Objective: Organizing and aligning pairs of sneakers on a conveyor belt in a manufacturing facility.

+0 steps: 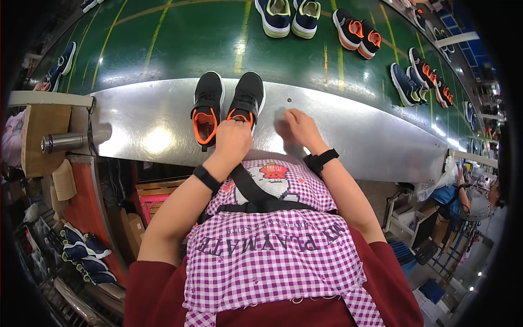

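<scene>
Two black sneakers with orange linings stand side by side on a metal ledge, toes pointing away from me. The left sneaker [207,106] shows its open collar and inside. My left hand [234,138] is closed at the heel end of the right sneaker [248,94], its fingers curled over the collar and hiding part of the opening. To the right, my right hand [301,128] hovers over the bare metal with fingers curled in and touches neither shoe. What its fingers hold, if anything, is hidden.
Beyond the metal ledge [354,128] runs a green belt [180,46] with yellow lines. Navy sneakers [289,16] and black-orange sneakers [357,34] stand on it in pairs. A metal cylinder [65,143] juts out at the left. More shoes [87,253] lie lower left; another person [474,201] is at far right.
</scene>
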Tool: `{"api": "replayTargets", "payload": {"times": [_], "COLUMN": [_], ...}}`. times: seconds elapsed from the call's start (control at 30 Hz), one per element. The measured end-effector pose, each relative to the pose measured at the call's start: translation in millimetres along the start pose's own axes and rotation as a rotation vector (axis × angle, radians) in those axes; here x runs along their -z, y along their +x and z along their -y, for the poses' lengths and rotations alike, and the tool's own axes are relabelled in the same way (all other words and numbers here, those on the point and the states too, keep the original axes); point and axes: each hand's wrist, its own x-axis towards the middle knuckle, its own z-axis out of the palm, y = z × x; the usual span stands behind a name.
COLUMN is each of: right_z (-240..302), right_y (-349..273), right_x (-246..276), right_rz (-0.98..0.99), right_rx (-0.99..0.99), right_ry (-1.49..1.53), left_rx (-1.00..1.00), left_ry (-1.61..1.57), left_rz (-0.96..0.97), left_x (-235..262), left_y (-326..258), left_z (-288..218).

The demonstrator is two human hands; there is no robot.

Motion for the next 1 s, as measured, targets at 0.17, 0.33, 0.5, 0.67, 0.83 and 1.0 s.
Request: {"api": "replayTargets", "payload": {"times": [0.17, 0.33, 0.5, 0.67, 0.83, 1.0], "right_z": [57, 66, 73, 70, 60, 78], "right_y": [8, 6, 15, 18, 16, 43], "right_x": [36, 47, 45, 35, 29, 49], "right_rz": [0.517, 0.58, 0.557, 0.549, 0.571, 0.499], "right_rx": [-0.495, -0.548, -0.573, -0.608, -0.633, -0.51], "right_ry": [0.953, 0.899, 0.743, 0.81, 1.072, 1.255], "left_rx": [0.286, 0.366, 0.2, 0.067, 0.074, 0.068], "left_ry": [-0.756, -0.911, -0.867, -0.618, -0.597, -0.574], "left_rz": [0.123, 0.262, 0.105, 0.078, 0.102, 0.143], "left_x": [3, 4, 9, -3, -5, -10], "left_y": [1, 1, 3, -1, 0, 10], "left_z": [4, 15, -1, -2, -5, -8]}}
